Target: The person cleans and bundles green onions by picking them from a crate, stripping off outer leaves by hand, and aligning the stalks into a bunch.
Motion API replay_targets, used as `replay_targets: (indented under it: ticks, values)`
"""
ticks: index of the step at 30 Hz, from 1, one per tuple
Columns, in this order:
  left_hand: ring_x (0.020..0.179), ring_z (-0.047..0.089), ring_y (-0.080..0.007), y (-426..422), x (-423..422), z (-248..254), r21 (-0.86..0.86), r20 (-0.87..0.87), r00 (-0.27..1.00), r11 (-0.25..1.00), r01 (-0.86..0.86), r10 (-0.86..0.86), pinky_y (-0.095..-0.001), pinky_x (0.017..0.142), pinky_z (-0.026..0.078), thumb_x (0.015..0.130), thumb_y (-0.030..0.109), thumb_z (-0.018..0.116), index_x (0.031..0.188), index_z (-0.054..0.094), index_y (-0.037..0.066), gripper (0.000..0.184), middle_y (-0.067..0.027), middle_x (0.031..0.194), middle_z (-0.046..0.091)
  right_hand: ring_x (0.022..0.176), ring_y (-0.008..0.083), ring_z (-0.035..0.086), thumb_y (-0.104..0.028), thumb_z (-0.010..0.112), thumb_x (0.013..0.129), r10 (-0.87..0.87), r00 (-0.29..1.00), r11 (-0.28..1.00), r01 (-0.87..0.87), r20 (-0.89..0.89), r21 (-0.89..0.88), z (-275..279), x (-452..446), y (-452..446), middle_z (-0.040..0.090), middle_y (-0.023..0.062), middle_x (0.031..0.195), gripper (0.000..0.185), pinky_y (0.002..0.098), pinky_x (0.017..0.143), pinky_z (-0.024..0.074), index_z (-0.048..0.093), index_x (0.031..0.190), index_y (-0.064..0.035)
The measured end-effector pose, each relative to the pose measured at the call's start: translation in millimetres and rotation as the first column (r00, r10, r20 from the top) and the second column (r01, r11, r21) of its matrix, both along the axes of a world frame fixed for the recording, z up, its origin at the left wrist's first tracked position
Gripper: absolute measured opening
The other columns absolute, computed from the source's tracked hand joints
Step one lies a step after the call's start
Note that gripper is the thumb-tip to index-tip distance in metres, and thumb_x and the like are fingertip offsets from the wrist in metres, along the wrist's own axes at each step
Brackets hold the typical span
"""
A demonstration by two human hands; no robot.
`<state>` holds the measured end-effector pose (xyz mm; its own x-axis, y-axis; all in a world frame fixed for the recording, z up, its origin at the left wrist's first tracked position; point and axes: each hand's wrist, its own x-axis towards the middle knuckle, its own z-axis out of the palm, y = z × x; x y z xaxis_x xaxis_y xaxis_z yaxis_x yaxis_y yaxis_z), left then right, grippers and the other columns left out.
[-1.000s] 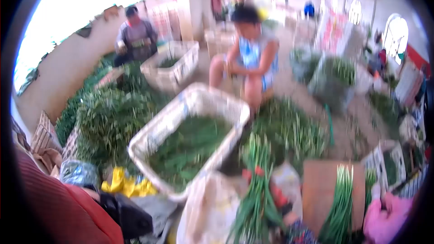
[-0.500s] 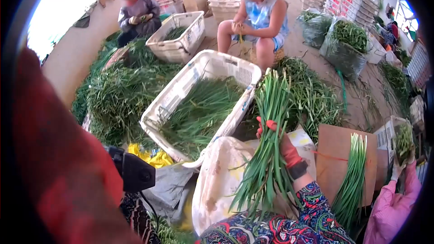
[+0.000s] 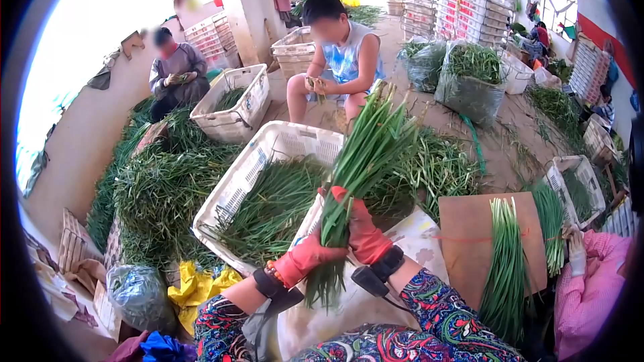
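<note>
A thick bundle of long green stalks is held upright and slanted, its pale ends up and its leaves hanging down. Both hands wear red gloves. My left hand is closed round the lower, leafy part. My right hand wraps the bundle just above and to the right of it. Behind the hands stands a white crate with loose green leaves in it. Under the hands lies a whitish sack. To the right, another bundle rests on a brown board.
One person sits beyond the crate, another at the back left. A co-worker's pink sleeve and gloved hand are at the right edge. Piles of greens, a yellow bag and filled plastic bags stand around.
My left hand has come down from the left foreground and closed on the bundle beside my right hand. The bundle has moved left and tilts more to the right. The view has shifted.
</note>
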<state>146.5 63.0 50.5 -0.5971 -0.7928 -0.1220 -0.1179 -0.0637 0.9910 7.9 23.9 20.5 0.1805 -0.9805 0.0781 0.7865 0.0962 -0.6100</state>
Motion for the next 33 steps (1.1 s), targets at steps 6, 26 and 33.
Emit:
replay_targets:
  ticks: [6, 26, 33]
  values:
    - [0.083, 0.056, -0.0138, 9.7, 45.2, 7.7, 0.190, 0.001, 0.998, 0.979, -0.070, 0.071, -0.0272, 0.073, 0.047, 0.068, 0.005, 0.071, 0.122, 0.042, 0.004, 0.061, -0.0037, 0.094, 0.057, 0.093, 0.0191, 0.054, -0.036, 0.064, 0.078, 0.112, 0.971, 0.989, -0.130, 0.213, 0.077, 14.8, -3.6, 5.9, 0.056, 0.0062, 0.105, 0.052, 0.0338, 0.084, 0.0434, 0.049, 0.116, -0.0056]
    - [0.056, 0.050, -0.0104, 108.3, 187.3, -131.6, 0.563, 0.268, 0.961, 0.798, -0.214, 0.068, -0.0240, 0.050, 0.041, 0.071, 0.021, 0.072, 0.092, 0.058, 0.005, 0.030, -0.0012, 0.070, 0.055, 0.056, 0.0116, 0.046, -0.014, 0.044, 0.084, -0.309, 0.943, 0.757, 0.323, -0.125, 0.567, -154.9, -54.4, -55.7, 0.052, 0.0018, 0.070, 0.020, 0.0218, 0.057, 0.0380, 0.059, 0.088, -0.0011]
    - [0.049, 0.046, -0.0096, 122.4, 171.9, -127.7, 0.604, 0.245, 0.960, 0.752, -0.261, 0.137, -0.0219, 0.046, 0.036, 0.075, 0.016, 0.066, 0.086, 0.056, 0.005, 0.018, -0.0015, 0.063, 0.054, 0.039, -0.0001, 0.026, -0.028, 0.044, 0.090, 0.008, 0.994, 0.846, 0.051, -0.109, 0.531, -61.3, -107.6, -85.0, 0.028, -0.0122, 0.053, 0.025, 0.0163, 0.035, 0.0214, 0.053, 0.098, -0.0062]
